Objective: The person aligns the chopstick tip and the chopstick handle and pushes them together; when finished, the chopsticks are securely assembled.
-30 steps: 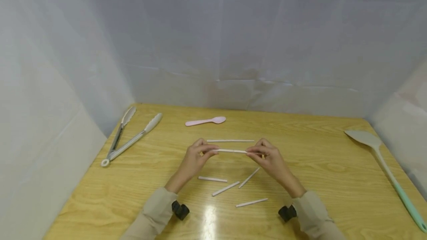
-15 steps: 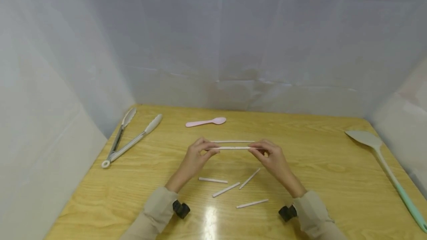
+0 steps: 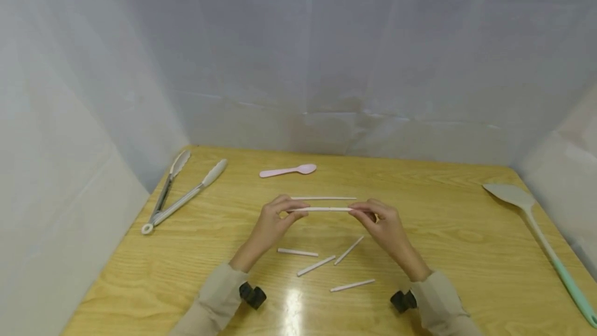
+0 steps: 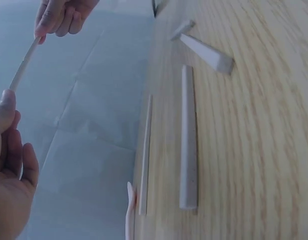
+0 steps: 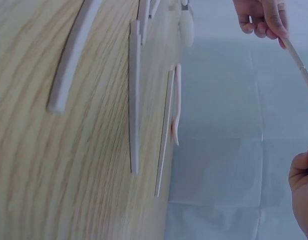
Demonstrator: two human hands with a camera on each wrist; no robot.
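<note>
Both hands pinch a thin white stick point(image 3: 326, 209) at its two ends, holding it level above the table in the head view. A fine line crosses the stick near its middle; whether it is one cracked piece or two pieces end to end, I cannot tell. My left hand point(image 3: 275, 218) grips the left end between thumb and fingers, and my right hand point(image 3: 380, 219) grips the right end. Just behind, a long thin white stick point(image 3: 324, 198) lies on the table. Shorter white sticks point(image 3: 316, 265) lie scattered nearer the person, including one point(image 4: 189, 140) seen large in the left wrist view.
A pink spoon point(image 3: 287, 171) lies near the back edge of the wooden table point(image 3: 186, 284). Opened tongs point(image 3: 182, 204) rest at the left, and a spatula with a green handle point(image 3: 543, 235) lies along the right side. Pale sheeting point(image 3: 298, 66) stands around the table.
The right hand has shifted slightly right and up, and the held stick has gone from a slight slant to level. Both hands keep their grip; the sticks on the table stay in place.
</note>
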